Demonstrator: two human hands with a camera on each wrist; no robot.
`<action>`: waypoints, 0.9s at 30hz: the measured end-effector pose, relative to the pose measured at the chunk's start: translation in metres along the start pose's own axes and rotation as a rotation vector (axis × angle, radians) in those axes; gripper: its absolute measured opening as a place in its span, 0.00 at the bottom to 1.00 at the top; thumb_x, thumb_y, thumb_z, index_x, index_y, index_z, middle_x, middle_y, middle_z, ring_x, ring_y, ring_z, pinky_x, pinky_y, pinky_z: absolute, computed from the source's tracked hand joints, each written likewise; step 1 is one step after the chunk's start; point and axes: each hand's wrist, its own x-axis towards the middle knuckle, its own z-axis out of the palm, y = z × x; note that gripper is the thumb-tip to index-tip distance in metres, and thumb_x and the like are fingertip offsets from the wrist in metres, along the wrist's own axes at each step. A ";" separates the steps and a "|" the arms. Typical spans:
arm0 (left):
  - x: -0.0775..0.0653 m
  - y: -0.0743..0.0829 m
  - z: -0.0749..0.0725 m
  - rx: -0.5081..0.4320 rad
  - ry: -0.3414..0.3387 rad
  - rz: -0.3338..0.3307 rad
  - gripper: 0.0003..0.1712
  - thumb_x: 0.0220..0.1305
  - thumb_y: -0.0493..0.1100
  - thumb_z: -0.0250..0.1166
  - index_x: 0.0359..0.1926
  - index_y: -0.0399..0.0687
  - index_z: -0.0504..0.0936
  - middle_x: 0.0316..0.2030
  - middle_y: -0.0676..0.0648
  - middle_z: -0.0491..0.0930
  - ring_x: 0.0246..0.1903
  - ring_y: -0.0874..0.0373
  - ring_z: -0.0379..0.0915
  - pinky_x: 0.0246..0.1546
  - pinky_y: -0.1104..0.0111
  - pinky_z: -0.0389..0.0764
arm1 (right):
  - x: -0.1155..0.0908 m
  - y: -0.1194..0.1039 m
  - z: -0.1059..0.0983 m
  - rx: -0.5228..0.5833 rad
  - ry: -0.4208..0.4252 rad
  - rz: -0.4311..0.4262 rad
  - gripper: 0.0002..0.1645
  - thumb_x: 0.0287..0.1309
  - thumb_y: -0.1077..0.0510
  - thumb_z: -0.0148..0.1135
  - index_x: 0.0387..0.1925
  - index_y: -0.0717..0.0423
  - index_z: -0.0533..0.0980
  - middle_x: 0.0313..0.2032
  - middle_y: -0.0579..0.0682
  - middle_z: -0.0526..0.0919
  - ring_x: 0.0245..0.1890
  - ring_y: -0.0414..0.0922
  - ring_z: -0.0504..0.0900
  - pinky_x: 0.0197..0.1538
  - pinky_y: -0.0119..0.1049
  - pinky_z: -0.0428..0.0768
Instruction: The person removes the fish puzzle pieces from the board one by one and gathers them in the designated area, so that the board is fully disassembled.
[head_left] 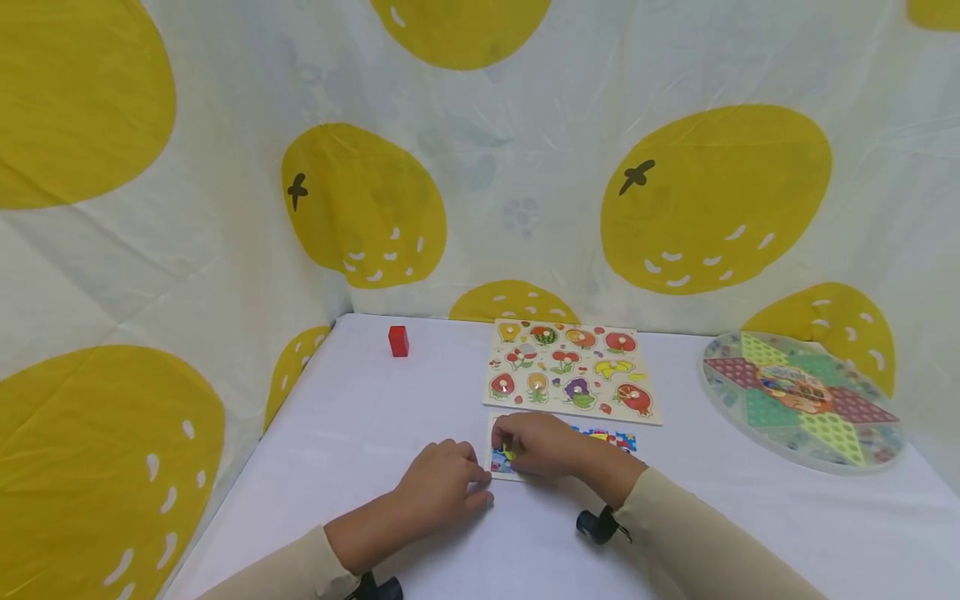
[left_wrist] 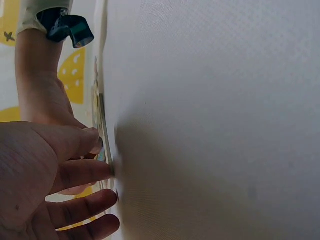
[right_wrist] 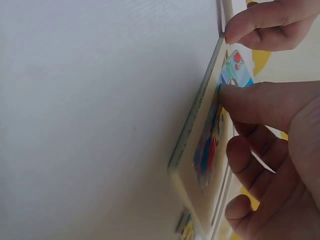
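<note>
A small jigsaw puzzle board with a pale frame and a colourful picture lies at the middle of the table, partly hidden by my right hand. Over the board's left part, the right thumb and fingers pinch a puzzle piece, which looks tilted in the right wrist view. My left hand rests beside the near left corner, its fingertips right at the board's edge. In the left wrist view the left fingers are stretched and loosely spread.
Behind the jigsaw lies a wooden fruit peg board. A round star-patterned game board lies at the right. At the back left stands a red block. A cloth with yellow fruit hangs behind the table.
</note>
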 end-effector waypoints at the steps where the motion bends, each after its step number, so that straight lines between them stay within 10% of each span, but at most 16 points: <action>1: 0.000 0.000 0.000 0.001 -0.003 0.000 0.16 0.64 0.60 0.77 0.48 0.61 0.95 0.37 0.59 0.82 0.36 0.64 0.71 0.39 0.68 0.74 | 0.000 0.001 0.000 0.003 0.003 0.006 0.18 0.62 0.61 0.78 0.43 0.35 0.79 0.38 0.32 0.81 0.40 0.39 0.78 0.50 0.39 0.79; 27: 0.010 0.004 -0.007 0.031 0.004 -0.029 0.16 0.64 0.61 0.76 0.44 0.59 0.95 0.35 0.58 0.82 0.36 0.62 0.72 0.39 0.65 0.75 | -0.007 0.019 -0.008 0.232 0.024 -0.019 0.10 0.73 0.60 0.66 0.42 0.39 0.79 0.36 0.39 0.82 0.38 0.43 0.80 0.43 0.38 0.81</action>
